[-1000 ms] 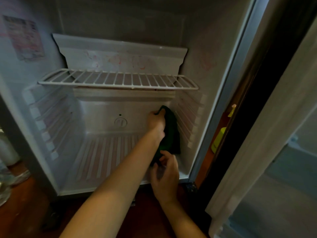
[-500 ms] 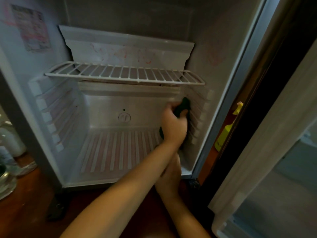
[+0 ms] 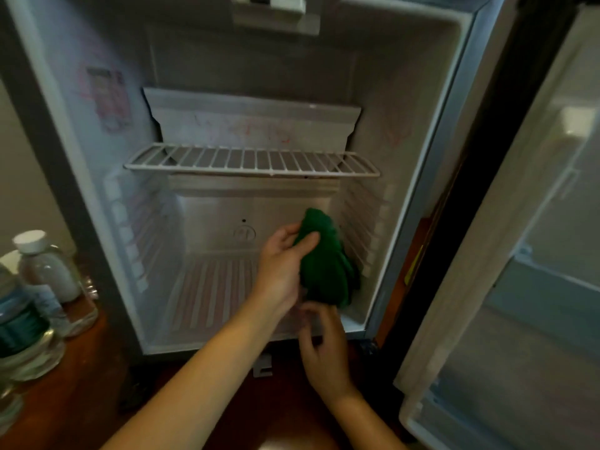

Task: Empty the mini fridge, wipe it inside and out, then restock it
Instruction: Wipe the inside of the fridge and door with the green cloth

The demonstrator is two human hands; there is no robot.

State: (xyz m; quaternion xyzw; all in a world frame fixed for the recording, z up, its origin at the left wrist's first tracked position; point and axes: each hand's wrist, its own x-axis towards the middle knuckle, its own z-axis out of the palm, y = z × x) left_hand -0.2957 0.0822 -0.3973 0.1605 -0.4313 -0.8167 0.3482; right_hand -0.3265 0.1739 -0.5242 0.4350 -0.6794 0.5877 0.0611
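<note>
The mini fridge (image 3: 97, 203) stands open with nothing inside except a white wire shelf (image 3: 250, 164) at mid height. My left hand (image 3: 281, 264) reaches into the lower compartment and grips a dark green cloth (image 3: 324, 267) near the right inner wall. The cloth hangs down from that hand in a bunch. My right hand (image 3: 324, 349) is just below, at the fridge's front lip, with its fingertips at the cloth's lower edge. Blur hides whether they pinch it.
Clear plastic water bottles (image 3: 45, 267) stand on the wooden surface (image 3: 81, 384) left of the fridge. The fridge door (image 3: 487, 254) hangs open at the right. A sliver of a yellow object (image 3: 414, 264) shows in the gap behind the hinge side.
My left hand has pulled the cloth away from the right back corner toward the front, and the cloth now hangs loose. My right hand has come out from under the left arm. The view has tilted up.
</note>
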